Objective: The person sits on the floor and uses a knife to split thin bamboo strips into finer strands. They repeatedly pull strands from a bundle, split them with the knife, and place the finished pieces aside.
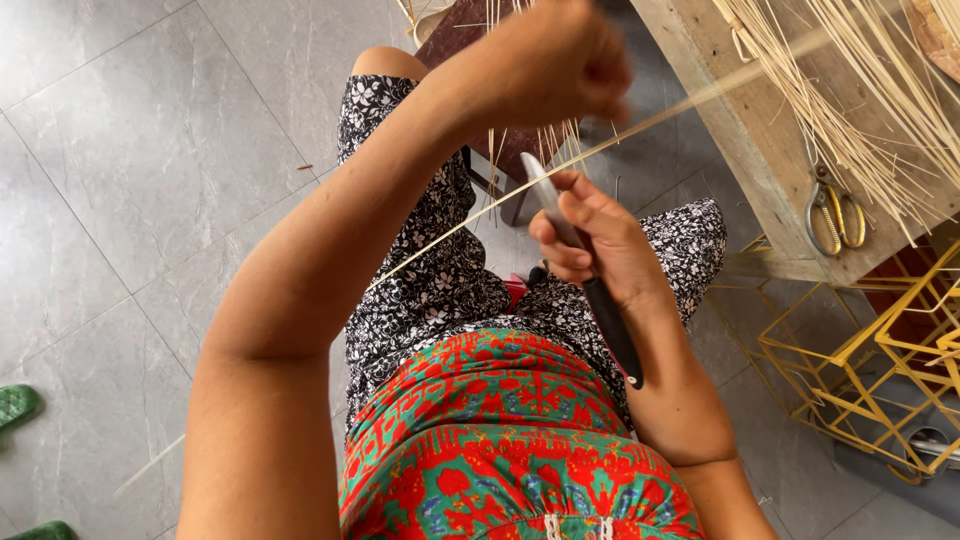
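My right hand (598, 245) grips a knife with a long black handle (612, 330), its grey blade (540, 180) pointing up and away. The blade lies against a thin pale cane strip (660, 115) that runs from my lap up to the right. My left hand (555, 60), raised and blurred, is closed around the same strip just above the blade. I sit with a black-and-white flowered skirt (430, 270) over my knees and a red and green patterned top.
A wooden bench (760, 160) at the upper right carries a bundle of pale cane strips (850, 90) and a pair of scissors (833, 215). Yellow wire frames (880, 350) stand at the right. Grey tiled floor (150, 150) lies to the left, with green sandals (18, 405).
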